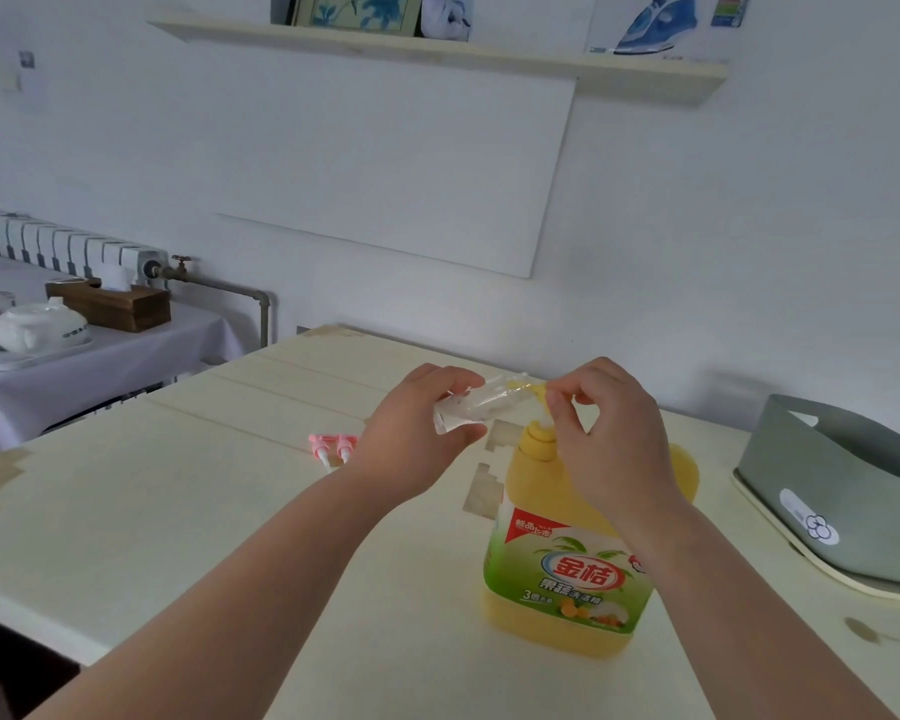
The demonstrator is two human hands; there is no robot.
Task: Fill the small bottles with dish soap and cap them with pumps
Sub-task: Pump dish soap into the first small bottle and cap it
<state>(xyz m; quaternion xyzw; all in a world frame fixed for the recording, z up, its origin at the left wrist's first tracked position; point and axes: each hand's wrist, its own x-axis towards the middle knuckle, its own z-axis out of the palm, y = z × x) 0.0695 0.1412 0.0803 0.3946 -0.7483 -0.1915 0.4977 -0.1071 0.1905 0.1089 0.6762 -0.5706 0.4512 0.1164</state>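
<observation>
The left hand (417, 433) grips a small clear bottle (468, 407), fingers wrapped round its body; the bottle is raised above the table (178, 511) and tilted almost on its side, its mouth against the yellow spout (533, 389) of the big soap jug (567, 563); the right hand (609, 433) is curled over the pump head (539, 441), thumb and forefinger pinching by the spout; the jug stands upright on the table, just below both hands; the step in hand looks like pumping soap into the bottle, which seems nearly empty, though its level is hard to read; to do it well, the spout tip should sit inside the bottle's mouth, not merely beside it, since the opening is narrow and thick soap would run down the outside; the bottle's base is better lowered so the soap flows away from the mouth; press the pump slowly and straight down so the jug does not rock; stop short of the neck to leave room for the pump stem; two pink pumps (333, 446) lie on the table just left of the left hand, ready for capping
</observation>
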